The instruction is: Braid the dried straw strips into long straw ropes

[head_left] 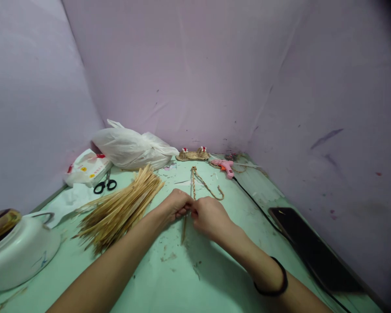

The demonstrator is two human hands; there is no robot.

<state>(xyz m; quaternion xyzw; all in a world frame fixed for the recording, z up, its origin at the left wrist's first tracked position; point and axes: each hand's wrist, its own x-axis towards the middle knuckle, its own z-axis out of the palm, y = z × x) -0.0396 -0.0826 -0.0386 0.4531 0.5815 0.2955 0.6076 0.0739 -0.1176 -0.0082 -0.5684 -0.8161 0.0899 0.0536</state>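
Note:
A thin twisted straw cord (208, 187) lies on the table, doubled back at its far end. Its left strand runs straight down to my hands, while the other strand curves off to the right in a small hook. My left hand (179, 203) is closed, its fingers pinching the near part of the cord. Right against it, my right hand (210, 216) is also closed on the cord; the exact grip is hidden behind the knuckles. Loose straw ends (183, 232) stick out below the hands. To the left lies a bundle of dry straw strips (124, 208).
Black-handled scissors (106, 186), a tissue pack (89, 167) and a white plastic bag (133, 145) are at the left. A woven straw piece (192, 155) with red-white flowers sits behind. A pink glue gun (224, 166), its cord and a black tray (313, 248) occupy the right; a white pot (26, 256), front left.

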